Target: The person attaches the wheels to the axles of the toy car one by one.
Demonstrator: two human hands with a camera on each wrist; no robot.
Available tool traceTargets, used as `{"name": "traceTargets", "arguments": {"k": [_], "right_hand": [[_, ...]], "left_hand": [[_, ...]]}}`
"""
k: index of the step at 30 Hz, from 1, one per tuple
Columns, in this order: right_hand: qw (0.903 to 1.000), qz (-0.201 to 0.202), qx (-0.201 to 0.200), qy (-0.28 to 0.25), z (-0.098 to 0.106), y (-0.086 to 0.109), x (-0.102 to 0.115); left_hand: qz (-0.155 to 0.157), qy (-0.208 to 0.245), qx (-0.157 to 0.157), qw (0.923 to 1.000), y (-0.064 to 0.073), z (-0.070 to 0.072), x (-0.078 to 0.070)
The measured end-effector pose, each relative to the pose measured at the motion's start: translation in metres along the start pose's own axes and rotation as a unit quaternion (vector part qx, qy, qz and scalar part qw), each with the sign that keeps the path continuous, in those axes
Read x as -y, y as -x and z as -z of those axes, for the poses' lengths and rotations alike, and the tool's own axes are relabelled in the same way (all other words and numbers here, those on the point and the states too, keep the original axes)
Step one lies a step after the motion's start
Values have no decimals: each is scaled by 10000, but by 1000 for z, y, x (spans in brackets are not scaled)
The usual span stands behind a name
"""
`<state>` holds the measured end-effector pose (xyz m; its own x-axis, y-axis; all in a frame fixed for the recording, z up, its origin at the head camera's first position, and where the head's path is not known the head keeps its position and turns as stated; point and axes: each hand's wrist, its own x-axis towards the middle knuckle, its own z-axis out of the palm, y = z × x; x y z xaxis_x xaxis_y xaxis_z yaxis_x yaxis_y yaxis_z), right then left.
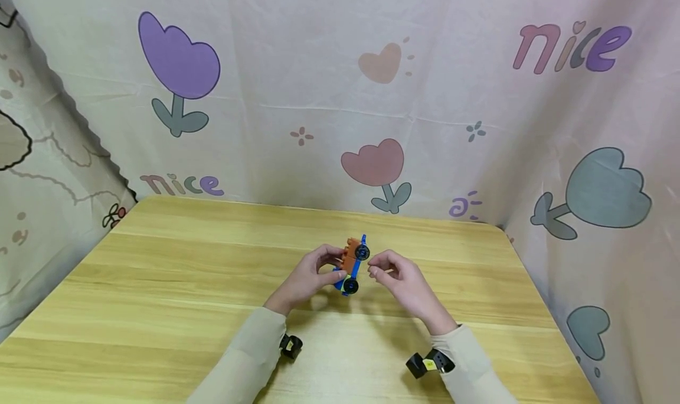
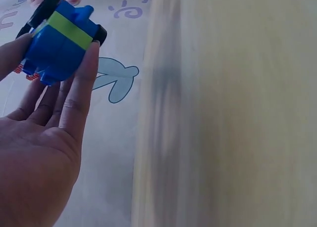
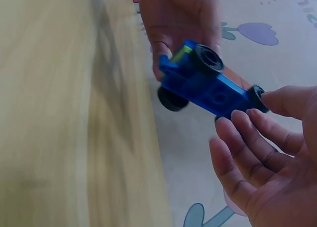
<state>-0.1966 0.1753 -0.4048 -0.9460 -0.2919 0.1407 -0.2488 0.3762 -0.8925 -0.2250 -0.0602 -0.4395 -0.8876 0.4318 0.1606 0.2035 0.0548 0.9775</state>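
Note:
A small building-block toy car (image 1: pixel 355 267) is held up on its side over the table. Its base is blue, its upper bricks (image 1: pixel 347 255) are orange, and its wheels (image 1: pixel 350 286) are black. The left hand (image 1: pixel 305 279) pinches the car between thumb and fingers. In the left wrist view, the car's blue end (image 2: pixel 57 46) shows a yellow-green stripe. Just right of the car, the right hand (image 1: pixel 406 283) has loosely bent fingers with nothing visible between them. In the right wrist view, its fingertips (image 3: pixel 240 119) lie close to the blue underside; contact cannot be told.
The wooden table (image 1: pixel 186 286) extends around both hands. Behind it hangs a pale printed curtain (image 1: pixel 297 55) with flowers and lettering, which also runs along both sides. Black wrist cameras are strapped over the beige sleeves (image 1: pixel 244 351).

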Motion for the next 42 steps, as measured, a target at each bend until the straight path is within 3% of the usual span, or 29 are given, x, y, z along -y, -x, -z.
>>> {"name": "traceTargets", "arguments": {"k": [6, 12, 17, 24, 30, 42], "right_hand": [[9991, -156, -392, 107, 8, 0, 15], [9967, 71, -797, 138, 13, -3, 5], [9958, 252, -839, 282, 14, -5, 4], [9948, 472, -442, 788, 14, -8, 3], [9927, 393, 11, 1139, 12, -9, 2], [9934, 122, 366, 1083, 12, -7, 1]], "left_hand": [[0, -197, 45, 9998, 1, 2, 1], [16, -490, 109, 9987, 1, 5, 0], [66, -625, 152, 9979, 2, 6, 1], [-64, -616, 361, 9974, 0, 6, 1], [-34, -623, 447, 9971, 0, 6, -3], [-116, -850, 387, 9956, 1, 5, -3]]}}
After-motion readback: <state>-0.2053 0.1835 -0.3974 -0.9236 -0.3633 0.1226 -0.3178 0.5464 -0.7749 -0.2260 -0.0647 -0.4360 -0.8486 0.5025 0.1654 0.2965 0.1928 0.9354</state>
